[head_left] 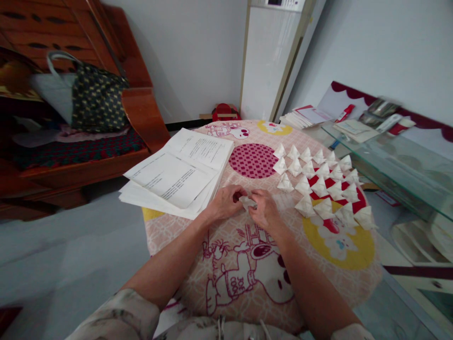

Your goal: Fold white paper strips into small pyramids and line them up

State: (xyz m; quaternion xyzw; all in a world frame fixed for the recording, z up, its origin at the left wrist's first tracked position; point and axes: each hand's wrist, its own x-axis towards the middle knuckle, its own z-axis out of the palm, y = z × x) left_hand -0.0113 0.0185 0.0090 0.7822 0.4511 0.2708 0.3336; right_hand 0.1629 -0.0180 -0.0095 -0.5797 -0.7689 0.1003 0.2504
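Note:
Over the middle of the patterned tablecloth, both hands meet at a small piece of folded white paper. My left hand pinches its left side with thumb and fingers. The other side is gripped by my right hand, whose fingers curl round it and hide part of it. Rows of small pointed folded-paper pieces stand on the cloth to the right. Left of my hands lies a stack of printed paper sheets, its top sheets creased and slightly askew.
A glass shelf with papers and small items adjoins the table's right side. To the left stands a wooden bench with a dark patterned bag on it. A tall white cabinet is behind the table.

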